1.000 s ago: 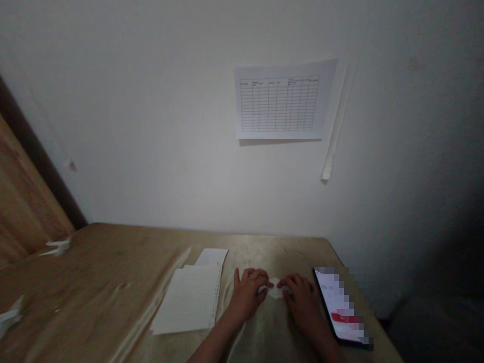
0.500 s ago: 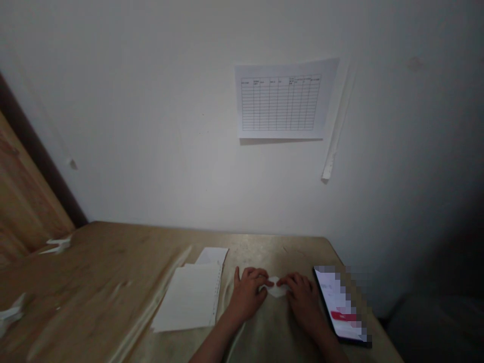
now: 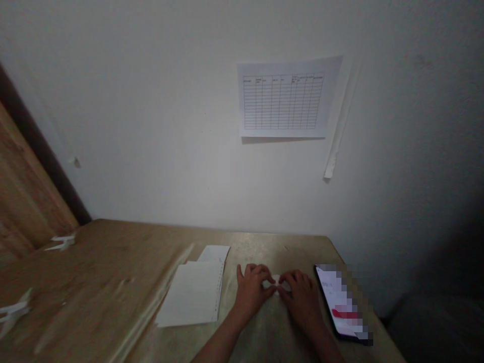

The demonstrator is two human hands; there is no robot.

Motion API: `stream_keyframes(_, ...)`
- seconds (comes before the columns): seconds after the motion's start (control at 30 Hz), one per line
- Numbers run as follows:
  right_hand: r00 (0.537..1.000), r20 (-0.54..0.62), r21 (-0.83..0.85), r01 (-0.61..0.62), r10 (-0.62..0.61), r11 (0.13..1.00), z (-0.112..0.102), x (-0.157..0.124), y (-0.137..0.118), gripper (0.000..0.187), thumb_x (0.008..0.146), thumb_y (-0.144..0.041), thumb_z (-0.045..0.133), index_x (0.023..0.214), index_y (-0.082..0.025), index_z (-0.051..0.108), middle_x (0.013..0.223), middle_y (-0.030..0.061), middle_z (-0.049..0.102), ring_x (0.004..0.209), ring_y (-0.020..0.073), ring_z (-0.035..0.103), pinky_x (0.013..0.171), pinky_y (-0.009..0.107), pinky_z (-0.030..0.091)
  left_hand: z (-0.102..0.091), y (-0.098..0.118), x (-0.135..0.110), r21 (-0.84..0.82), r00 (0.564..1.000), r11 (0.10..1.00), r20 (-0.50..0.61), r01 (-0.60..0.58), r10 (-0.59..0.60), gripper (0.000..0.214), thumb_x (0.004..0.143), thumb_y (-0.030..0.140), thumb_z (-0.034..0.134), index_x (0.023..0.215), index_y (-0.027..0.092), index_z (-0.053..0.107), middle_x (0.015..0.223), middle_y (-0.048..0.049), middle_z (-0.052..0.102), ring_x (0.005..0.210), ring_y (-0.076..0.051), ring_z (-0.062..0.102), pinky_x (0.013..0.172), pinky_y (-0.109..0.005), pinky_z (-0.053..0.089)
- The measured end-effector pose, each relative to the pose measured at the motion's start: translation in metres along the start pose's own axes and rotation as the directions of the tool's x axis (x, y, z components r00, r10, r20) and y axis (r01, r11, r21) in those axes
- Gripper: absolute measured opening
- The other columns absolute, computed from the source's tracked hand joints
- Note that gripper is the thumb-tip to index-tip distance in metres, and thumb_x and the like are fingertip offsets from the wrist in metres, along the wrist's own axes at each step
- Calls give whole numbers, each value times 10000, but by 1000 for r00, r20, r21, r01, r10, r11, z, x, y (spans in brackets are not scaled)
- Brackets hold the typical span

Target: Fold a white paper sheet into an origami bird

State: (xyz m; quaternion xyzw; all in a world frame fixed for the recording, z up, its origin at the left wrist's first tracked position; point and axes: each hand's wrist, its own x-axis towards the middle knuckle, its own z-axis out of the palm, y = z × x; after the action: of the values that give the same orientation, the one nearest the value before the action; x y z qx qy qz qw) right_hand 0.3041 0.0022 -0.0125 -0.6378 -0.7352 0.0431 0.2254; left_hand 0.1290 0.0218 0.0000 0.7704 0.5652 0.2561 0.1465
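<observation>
– What is held?
– The paper (image 3: 276, 278) is pinched in a narrow grip by the left hand (image 3: 254, 286) and right hand (image 3: 301, 291).
– Where?
– On the table (image 3: 132, 257), between sheets (image 3: 192, 293) and phone (image 3: 336, 297).

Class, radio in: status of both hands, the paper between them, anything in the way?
Left hand and right hand: fingers at the paper, tips close together. Paper small, white, partly covered. Sheets left, phone right, neither between the hands.

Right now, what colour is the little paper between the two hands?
White. The little paper shows best, partly covered, in the head view.
</observation>
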Motion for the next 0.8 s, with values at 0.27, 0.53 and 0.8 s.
stream_keyframes(0.27,999,52,23,-14,13,1000,0,3,4,183,893,-305,556,1036,-346,663,1110,6,639,1100,226,544,950,373,330,-1,-3,0,-23,1000,1000,23,-1,1,142,813,311,728,937,378,726,1166,57,683,1182,-253,505,1128,-706,11)
stream_keyframes(0.53,996,92,63,5,-11,998,0,3,13,300,873,-217,503,1082,-370,653,1169,-15,632,1137,209,535,978,359,317,-7,-11,2,-29,995,1000,102,-6,9,234,843,268,669,998,433,727,1210,69,675,1206,-235,497,1142,-686,1)
stream_keyframes(0.8,992,119,89,32,-43,996,-7,1,14,456,825,-109,413,1133,-352,647,1211,-2,620,1170,202,515,998,334,329,-12,-12,-1,-11,989,999,141,-42,43,288,880,259,613,1081,444,707,1257,51,659,1241,-239,478,1146,-686,9)
